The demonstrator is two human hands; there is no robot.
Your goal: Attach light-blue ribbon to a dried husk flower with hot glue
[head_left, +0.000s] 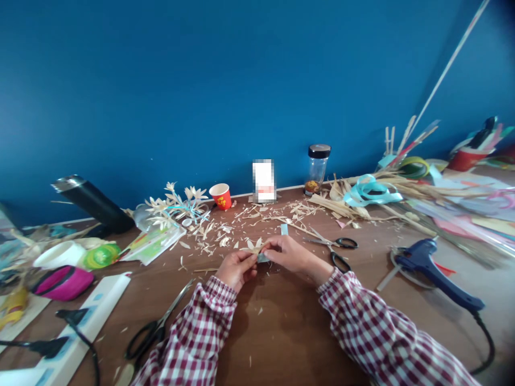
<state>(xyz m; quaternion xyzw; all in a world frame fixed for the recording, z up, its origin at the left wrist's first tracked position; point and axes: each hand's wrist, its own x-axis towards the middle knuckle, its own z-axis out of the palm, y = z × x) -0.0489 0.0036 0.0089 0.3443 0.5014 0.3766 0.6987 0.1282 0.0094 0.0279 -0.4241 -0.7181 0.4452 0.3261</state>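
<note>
My left hand point(236, 271) and my right hand point(293, 254) meet over the middle of the brown table, fingers closed in pinches. Between them is a small flower point(254, 245) with pale, straw-like petals, its base hidden by my fingers. My left thumb and forefinger grip it from the left. A light-blue strip point(263, 258), like ribbon or tape, shows at the fingertips of my right hand; its end sticks up behind that hand. Open scissors point(330, 247) lie just right of my right hand. A second pair of scissors point(161, 324) rests beside my left sleeve.
Pale scraps point(217, 230) litter the table's far part. Finished-looking flowers point(177, 203), a red paper cup point(221, 197) and a lidded jar point(317, 169) stand near the blue wall. A glue gun point(434, 268) lies right, a power strip point(86, 316) left.
</note>
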